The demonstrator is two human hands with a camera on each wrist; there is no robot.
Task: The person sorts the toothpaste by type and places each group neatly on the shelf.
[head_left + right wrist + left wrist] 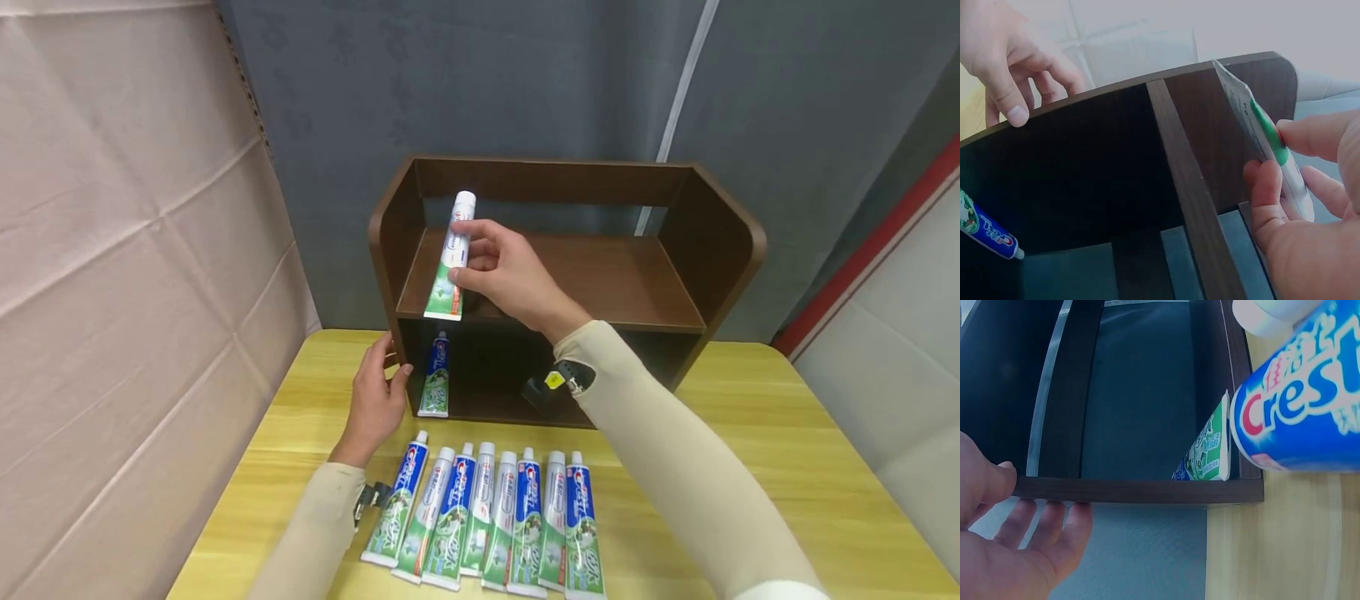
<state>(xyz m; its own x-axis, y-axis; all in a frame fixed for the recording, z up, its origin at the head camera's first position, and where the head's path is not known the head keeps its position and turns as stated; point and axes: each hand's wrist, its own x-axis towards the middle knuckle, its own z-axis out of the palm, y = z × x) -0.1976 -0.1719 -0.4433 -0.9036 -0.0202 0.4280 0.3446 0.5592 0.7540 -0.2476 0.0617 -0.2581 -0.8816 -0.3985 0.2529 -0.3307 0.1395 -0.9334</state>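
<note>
My right hand (517,279) pinches a white-and-green toothpaste tube (444,287) between thumb and fingers, cap up, before the left end of the upper shelf. In the right wrist view the held tube (1246,112) appears edge-on. Down at the left side panel of the brown two-tier shelf rack (577,275), my left hand (375,406) grips the panel's edge. The left wrist view puts its thumb on one side of the panel and the other fingers on the far side. A blue-and-green Crest toothpaste tube (435,382) leans upright in the lower compartment's left corner.
Several toothpaste tubes lie side by side on the wooden table (795,467) before the rack, caps toward it, such as a blue-and-green tube (528,521) and a white-and-green tube (426,521). A grey curtain (525,75) hangs behind; a pale cloth wall (142,275) stands left.
</note>
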